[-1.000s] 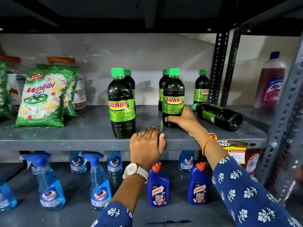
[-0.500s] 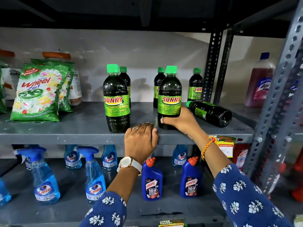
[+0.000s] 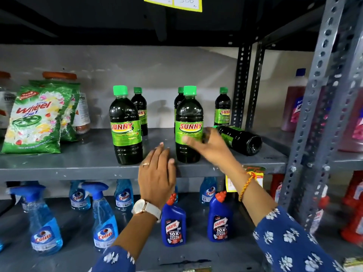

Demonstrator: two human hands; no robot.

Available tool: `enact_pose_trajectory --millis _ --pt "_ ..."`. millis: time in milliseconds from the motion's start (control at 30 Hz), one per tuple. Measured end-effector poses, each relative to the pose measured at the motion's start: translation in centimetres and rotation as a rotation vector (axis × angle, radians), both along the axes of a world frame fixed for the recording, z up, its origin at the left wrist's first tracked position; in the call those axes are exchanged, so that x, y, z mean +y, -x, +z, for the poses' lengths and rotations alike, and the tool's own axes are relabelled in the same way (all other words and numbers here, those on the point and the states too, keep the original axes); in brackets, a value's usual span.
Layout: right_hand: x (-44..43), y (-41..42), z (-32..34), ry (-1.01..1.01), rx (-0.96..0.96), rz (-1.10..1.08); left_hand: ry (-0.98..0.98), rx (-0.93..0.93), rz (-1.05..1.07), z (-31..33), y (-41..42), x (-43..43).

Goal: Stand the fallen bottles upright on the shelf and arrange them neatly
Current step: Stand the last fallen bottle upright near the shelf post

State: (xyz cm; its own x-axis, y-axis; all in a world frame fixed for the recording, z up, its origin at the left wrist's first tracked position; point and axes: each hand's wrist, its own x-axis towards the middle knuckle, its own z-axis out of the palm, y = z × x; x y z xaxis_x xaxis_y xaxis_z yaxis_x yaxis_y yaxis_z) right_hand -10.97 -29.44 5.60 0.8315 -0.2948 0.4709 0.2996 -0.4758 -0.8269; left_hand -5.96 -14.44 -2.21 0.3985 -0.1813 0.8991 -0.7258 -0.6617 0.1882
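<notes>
Dark Sunny bottles with green caps stand on the grey shelf (image 3: 78,163). Two are upright at the front, the left one (image 3: 125,126) and the right one (image 3: 188,118). Three more stand behind them: one (image 3: 139,108), another (image 3: 179,99) and a third (image 3: 223,108). One bottle (image 3: 241,139) lies on its side at the right, cap pointing left. My right hand (image 3: 214,148) is blurred, fingers apart, between the front right bottle and the fallen one, its thumb over the label. My left hand (image 3: 157,177) lies flat on the shelf's front edge, holding nothing.
Green Wheel detergent bags (image 3: 37,118) lean at the shelf's left, with jars behind them. Slotted steel posts (image 3: 322,114) stand at the right, and a pink bottle (image 3: 294,103) stands beyond them. On the shelf below are Colin spray bottles (image 3: 45,228) and blue Harpic bottles (image 3: 173,226).
My right hand has let go of the base of the front right bottle and risen to the right, toward the fallen bottle. My left hand stays on the shelf edge.
</notes>
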Motion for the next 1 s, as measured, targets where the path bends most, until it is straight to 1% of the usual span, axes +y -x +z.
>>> enact_pose_trajectory --millis 33,67,100,133,167,200,267,300,333,367,467,533,600,700,767,800,867,1000 --pt "-0.8 0.3 0.7 -0.075 -0.087 -0.092 0.001 -0.057 -0.044 -0.3 0.7 -0.5" --pt "-1.8 0.7 1.7 -0.107 -0.194 -0.223 -0.040 -0.123 -0.115 -0.4 1.6 -1.2" --pt "-2.9 1.1 2.5 -0.079 -0.274 -0.356 -0.120 -0.175 -0.209 -0.2 2.5 -2.2" --pt "-4.2 1.4 3.5 0.009 -0.296 -0.486 -0.216 -0.204 -0.300 0.1 3.3 -3.4" --pt "-5.5 1.3 4.4 0.161 -0.240 -0.603 -0.302 -0.207 -0.357 0.6 4.0 -4.6" --pt "-6.4 1.1 4.9 0.357 -0.100 -0.699 -0.363 -0.188 -0.372 1.1 4.5 -5.8" --pt "-7.5 0.5 5.1 0.711 0.289 -0.799 -0.423 -0.106 -0.325 1.9 4.8 -7.9" --pt "-7.8 0.3 4.8 0.829 0.442 -0.798 -0.436 -0.056 -0.299 2.1 4.6 -8.6" --pt "-8.1 0.0 4.2 0.893 0.509 -0.766 -0.447 -0.012 -0.274 2.2 4.4 -8.9" --pt "-8.4 -0.3 3.7 0.910 0.501 -0.741 -0.462 0.009 -0.248 2.2 4.1 -9.2" --pt "-9.5 -0.5 3.2 0.865 0.429 -0.717 -0.488 0.016 -0.195 2.0 3.8 -9.4" --pt "-10.4 -0.5 3.2 0.780 0.363 -0.729 -0.485 0.012 -0.181 1.9 3.8 -9.5" --pt "-11.8 -0.4 2.9 0.597 0.278 -0.684 -0.478 0.005 -0.186 1.8 3.9 -9.5" --pt "-13.1 0.0 2.2 0.248 0.052 -0.498 -0.469 -0.018 -0.193 1.8 3.7 -9.6" --pt "-13.7 -0.1 1.5 0.078 -0.087 -0.381 -0.471 -0.007 -0.200 1.8 3.6 -9.6" --pt "-13.9 -0.2 1.1 0.032 -0.124 -0.338 -0.475 0.007 -0.203 1.8 3.7 -9.6" --pt "-14.0 -0.4 0.3 -0.033 -0.130 -0.274 -0.487 0.036 -0.205 1.8 3.7 -9.6" --pt "-14.3 -0.5 0.1 -0.052 -0.120 -0.236 -0.495 0.042 -0.198 1.9 3.7 -9.6"
